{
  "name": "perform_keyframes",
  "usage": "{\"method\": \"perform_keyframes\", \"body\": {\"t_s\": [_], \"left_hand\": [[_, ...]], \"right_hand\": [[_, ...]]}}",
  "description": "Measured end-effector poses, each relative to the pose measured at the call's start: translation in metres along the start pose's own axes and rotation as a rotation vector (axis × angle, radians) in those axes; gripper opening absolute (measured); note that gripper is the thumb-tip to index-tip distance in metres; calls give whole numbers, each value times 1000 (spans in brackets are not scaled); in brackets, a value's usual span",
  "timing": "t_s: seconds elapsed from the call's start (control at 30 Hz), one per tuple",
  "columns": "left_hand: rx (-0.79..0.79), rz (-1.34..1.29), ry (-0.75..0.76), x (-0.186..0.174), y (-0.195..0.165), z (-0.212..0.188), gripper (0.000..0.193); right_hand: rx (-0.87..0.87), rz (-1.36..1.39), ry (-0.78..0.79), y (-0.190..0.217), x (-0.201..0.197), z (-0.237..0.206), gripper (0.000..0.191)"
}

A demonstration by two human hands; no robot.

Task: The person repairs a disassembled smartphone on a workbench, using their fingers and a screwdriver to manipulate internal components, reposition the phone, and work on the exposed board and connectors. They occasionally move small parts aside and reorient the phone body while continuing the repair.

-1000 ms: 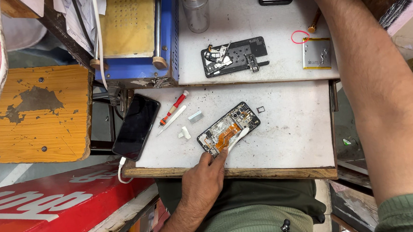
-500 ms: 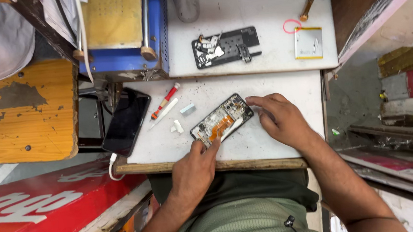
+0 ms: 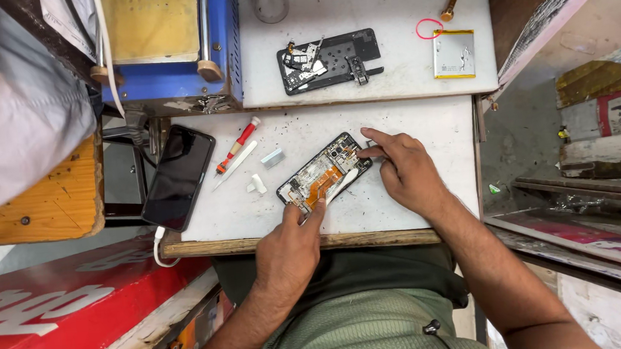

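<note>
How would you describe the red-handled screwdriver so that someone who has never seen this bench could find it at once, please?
Start at the white work board in front of the person, where both hands rest on an opened phone. To that phone's left, near the board's far edge, lies the screwdriver, pointing diagonally. Its red handle sets it apart from the pale white tool lying right alongside it.

A red-handled screwdriver (image 3: 238,144) lies beside a black phone (image 3: 178,177); a silver battery (image 3: 453,54) rests well apart.

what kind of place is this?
Likely a small phone repair bench: an opened phone under both hands, a loose flat battery, a red-handled screwdriver and a removed back panel with parts.
</note>
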State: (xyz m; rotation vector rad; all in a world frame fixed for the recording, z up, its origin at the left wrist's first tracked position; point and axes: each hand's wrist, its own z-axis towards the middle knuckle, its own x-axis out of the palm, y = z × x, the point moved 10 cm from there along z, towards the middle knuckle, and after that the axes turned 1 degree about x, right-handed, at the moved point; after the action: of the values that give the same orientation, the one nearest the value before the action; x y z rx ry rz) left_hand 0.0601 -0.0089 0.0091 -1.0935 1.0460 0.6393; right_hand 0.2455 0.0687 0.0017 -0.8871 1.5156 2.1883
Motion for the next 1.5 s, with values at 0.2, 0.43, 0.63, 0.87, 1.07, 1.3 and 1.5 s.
{"method": "perform_keyframes", "body": {"t_s": [0.2, 0.43, 0.63, 0.87, 1.07, 1.3, 1.5], "left_hand": [[-80, -6, 18, 5, 0, 4, 40], [-73, 10, 11, 5, -2, 4, 38], [-64, -18, 18, 4, 1, -1, 41], [-41, -29, -34, 2, 2, 1, 38], [-71, -63, 42, 7, 14, -2, 37], [-98, -92, 74, 17, 14, 3, 41], [-102, -60, 141, 25, 15, 0, 42]], "right_hand": [[26, -8, -3, 2, -3, 1, 69], [84, -59, 43, -7, 4, -1, 63], [65, 17, 19, -3, 0, 3, 65], [85, 95, -1, -10, -18, 12, 48], [-166, -256, -225, -26, -107, 97, 50], [-58, -364, -6, -78, -104, 176, 75], [-118, -485, -55, -76, -99, 177, 72]]}}
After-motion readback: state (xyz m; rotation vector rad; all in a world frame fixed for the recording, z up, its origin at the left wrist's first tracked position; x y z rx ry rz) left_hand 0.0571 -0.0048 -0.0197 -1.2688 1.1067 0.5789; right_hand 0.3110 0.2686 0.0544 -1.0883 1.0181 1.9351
